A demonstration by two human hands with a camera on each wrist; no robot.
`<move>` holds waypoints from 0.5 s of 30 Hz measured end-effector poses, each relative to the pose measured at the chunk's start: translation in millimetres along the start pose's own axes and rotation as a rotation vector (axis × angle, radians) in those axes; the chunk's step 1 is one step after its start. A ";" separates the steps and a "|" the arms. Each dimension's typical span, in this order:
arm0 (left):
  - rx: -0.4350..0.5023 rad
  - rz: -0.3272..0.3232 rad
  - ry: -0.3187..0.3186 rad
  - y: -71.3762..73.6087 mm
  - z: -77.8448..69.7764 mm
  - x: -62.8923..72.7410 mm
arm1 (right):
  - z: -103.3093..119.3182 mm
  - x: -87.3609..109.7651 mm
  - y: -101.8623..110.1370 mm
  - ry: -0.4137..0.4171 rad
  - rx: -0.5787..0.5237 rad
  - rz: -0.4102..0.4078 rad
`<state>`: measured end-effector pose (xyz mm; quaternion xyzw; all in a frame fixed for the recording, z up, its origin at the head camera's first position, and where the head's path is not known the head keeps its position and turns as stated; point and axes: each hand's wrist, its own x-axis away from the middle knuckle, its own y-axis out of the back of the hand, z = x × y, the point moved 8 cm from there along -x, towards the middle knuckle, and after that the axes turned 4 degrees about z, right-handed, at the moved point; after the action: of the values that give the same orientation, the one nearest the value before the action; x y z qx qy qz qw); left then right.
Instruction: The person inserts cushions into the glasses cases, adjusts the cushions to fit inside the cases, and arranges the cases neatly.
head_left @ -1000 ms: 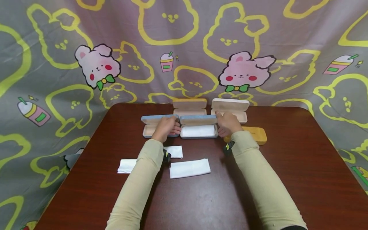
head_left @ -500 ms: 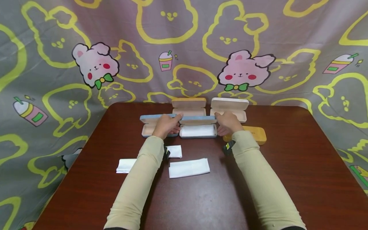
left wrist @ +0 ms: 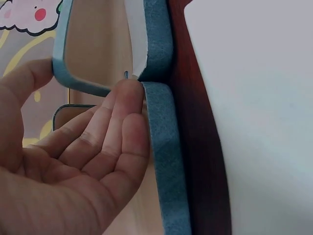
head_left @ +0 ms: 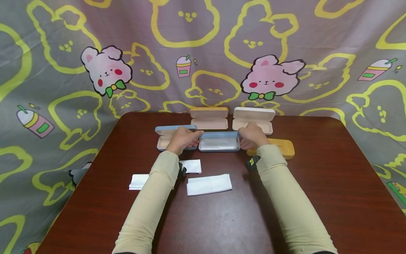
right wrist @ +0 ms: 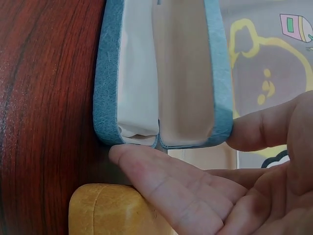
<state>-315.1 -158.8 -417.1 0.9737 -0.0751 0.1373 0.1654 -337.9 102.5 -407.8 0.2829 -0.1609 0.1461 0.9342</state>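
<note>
A blue glasses case stands with its lid half lowered over a folded white cloth. At its left end my left hand holds it, thumb on the lid corner and fingertips at the base. My right hand grips the other end the same way, its thumb on the lid and forefinger by the base corner. Beside my left hand sits a second blue glasses case, its lid raised, partly covered by that hand. A closed yellow glasses case lies by my right hand.
Behind stand a yellow glasses case and a white glasses case, both with lids up. Nearer on the brown table lie folded white cloths: one in the middle, another cloth beyond it, and a third cloth left.
The lid of the middle blue case has tilted forward and down over the cloth. My left thumb has moved right from its own side onto that lid's corner.
</note>
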 end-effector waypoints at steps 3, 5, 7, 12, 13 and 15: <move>-0.034 -0.003 -0.006 0.9 1.2 0.4 | 0.5 1.0 0.5 0.025 0.007 -0.021; -0.081 -0.024 -0.014 2.7 2.4 0.2 | 0.2 1.5 1.3 0.041 0.018 -0.039; -0.228 -0.086 -0.056 5.9 -2.5 4.3 | -0.3 2.6 1.2 0.054 0.065 -0.056; -0.567 -0.247 -0.146 9.9 -30.0 17.8 | -1.2 3.3 1.7 0.063 0.176 -0.085; -0.576 -0.244 -0.147 9.1 -33.6 18.5 | -1.0 3.3 1.9 0.066 0.170 -0.085; -0.562 -0.227 -0.127 7.7 -35.1 17.1 | -1.5 2.3 2.6 0.070 0.150 -0.081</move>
<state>-308.9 -155.7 -377.9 0.8987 -0.0110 0.0305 0.4375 -336.4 105.8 -406.9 0.3531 -0.1054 0.1294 0.9206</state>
